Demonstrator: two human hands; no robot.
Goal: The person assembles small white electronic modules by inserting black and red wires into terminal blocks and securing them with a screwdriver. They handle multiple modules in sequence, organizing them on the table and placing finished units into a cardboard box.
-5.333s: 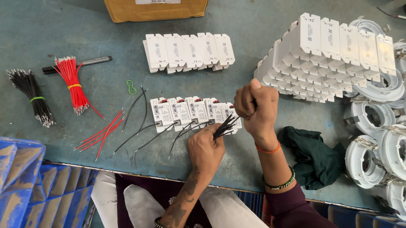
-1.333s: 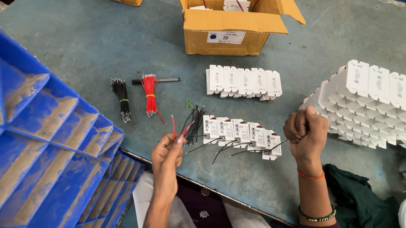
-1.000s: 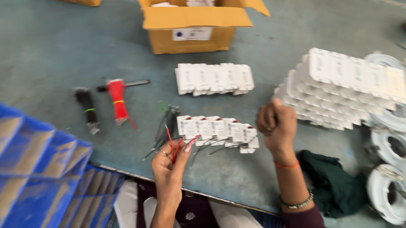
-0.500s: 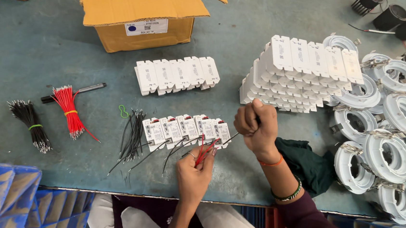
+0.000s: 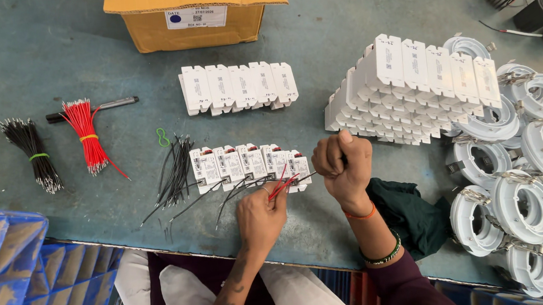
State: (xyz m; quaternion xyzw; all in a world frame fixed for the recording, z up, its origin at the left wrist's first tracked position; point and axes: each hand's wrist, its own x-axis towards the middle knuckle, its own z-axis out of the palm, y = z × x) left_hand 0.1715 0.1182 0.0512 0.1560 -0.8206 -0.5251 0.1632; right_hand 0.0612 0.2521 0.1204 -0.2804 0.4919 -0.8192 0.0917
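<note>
Since the frame 0.5 s ago, the left hand (image 5: 260, 216) has brought its red wires (image 5: 280, 185) up against the row of 5 white driver boxes (image 5: 250, 164). Beyond the right hand (image 5: 343, 163) rises the big white box stack (image 5: 408, 87). That right hand is fisted around a thin tool, barely visible. Left fingers pinch the red wires beside the rightmost box.

An electrical assembly workshop: a worn teal surface (image 5: 351, 11) carries a stack of white driver modules (image 5: 408, 87). Right of the stack lie round white lamp housings (image 5: 521, 204); left of it, bundled red wires (image 5: 88, 138) and black wires (image 5: 32, 152); behind and left, a cardboard box (image 5: 193, 13).
</note>
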